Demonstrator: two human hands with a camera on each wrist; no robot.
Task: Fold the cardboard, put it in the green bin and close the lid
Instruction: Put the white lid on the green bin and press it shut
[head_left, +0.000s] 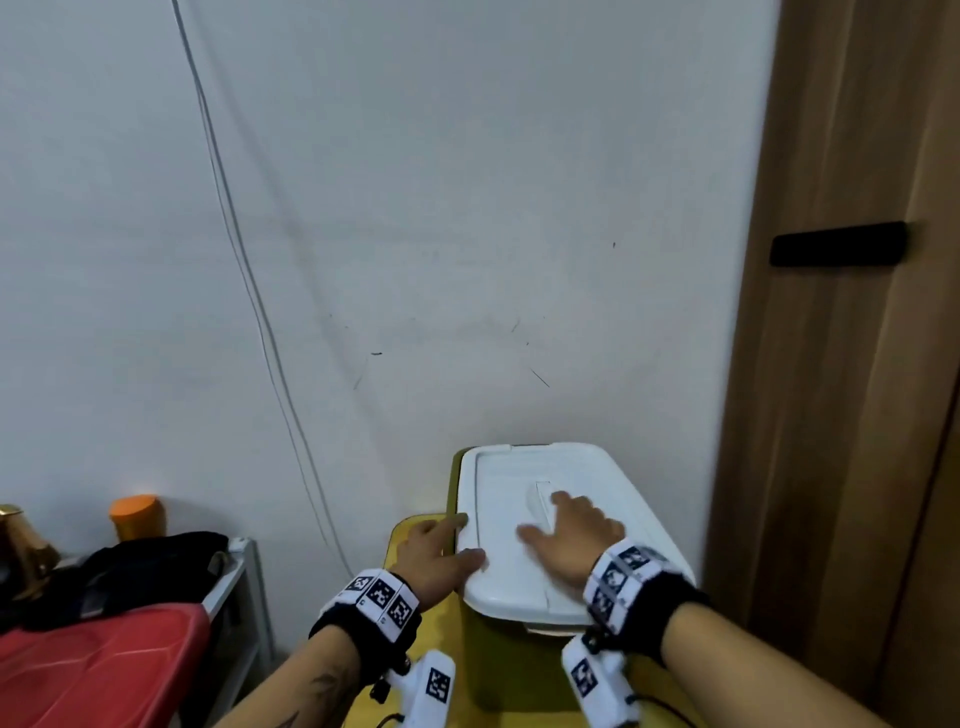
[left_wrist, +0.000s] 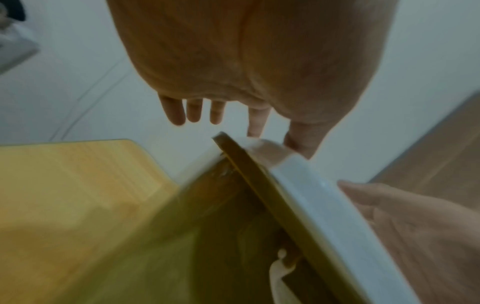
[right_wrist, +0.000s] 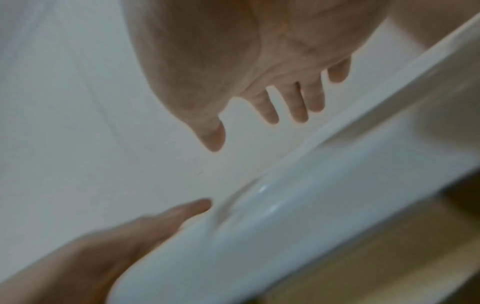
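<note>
The green bin (head_left: 498, 654) stands against the wall with its white lid (head_left: 498, 483) lying down on it. My right hand (head_left: 566, 535) rests flat on top of the lid, fingers straight and spread. At the lid's left edge is my left hand (head_left: 441, 551), its thumb on the lid and its index finger along the rim. In the left wrist view the left hand (left_wrist: 233, 86) has straight fingers above the green rim (left_wrist: 259, 185) and the lid (left_wrist: 306, 185). The right wrist view shows the right hand (right_wrist: 259, 98) over the lid (right_wrist: 259, 226). No cardboard is in sight.
A yellow flat-topped thing (head_left: 410, 530) stands close to the left of the bin. A wooden door (head_left: 841, 415) with a black handle (head_left: 839, 243) is close on the right. At lower left are a red lid (head_left: 104, 660), black cloth (head_left: 156, 561) and an orange cup (head_left: 137, 517). Cables (head_left: 249, 291) hang on the wall.
</note>
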